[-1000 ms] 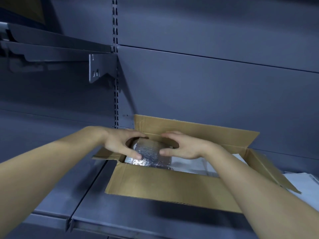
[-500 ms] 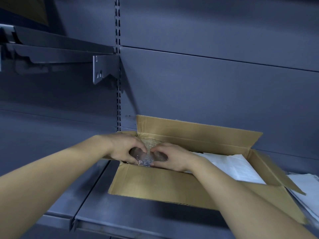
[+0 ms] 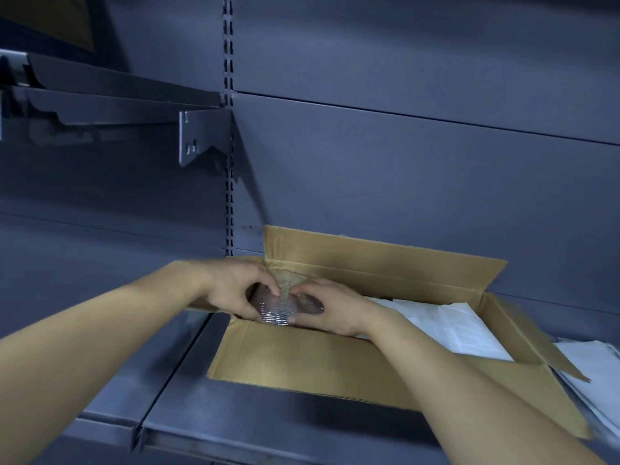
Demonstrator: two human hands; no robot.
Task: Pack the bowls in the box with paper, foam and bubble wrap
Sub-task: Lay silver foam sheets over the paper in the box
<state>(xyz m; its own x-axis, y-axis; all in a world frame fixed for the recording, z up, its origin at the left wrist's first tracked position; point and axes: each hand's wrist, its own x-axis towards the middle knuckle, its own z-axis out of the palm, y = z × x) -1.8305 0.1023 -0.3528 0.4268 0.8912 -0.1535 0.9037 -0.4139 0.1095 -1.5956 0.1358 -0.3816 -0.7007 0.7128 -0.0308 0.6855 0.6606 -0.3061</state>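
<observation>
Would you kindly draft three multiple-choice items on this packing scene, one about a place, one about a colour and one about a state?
1. Where in the box is the bubble-wrapped bundle?
A. At its left end.
B. At its right end.
C. Outside it.

2. What colour is the paper in the box's right part?
A. Red.
B. Black.
C. White.

3. What are the left hand and right hand doing?
A. Hanging idle.
B. Gripping the bundle.
C. Taping the flaps.

Key:
1 A, as the bundle lies by the box's left wall.
2 C, as the sheet is plainly white.
3 B, as both hands curl round the bundle.
</observation>
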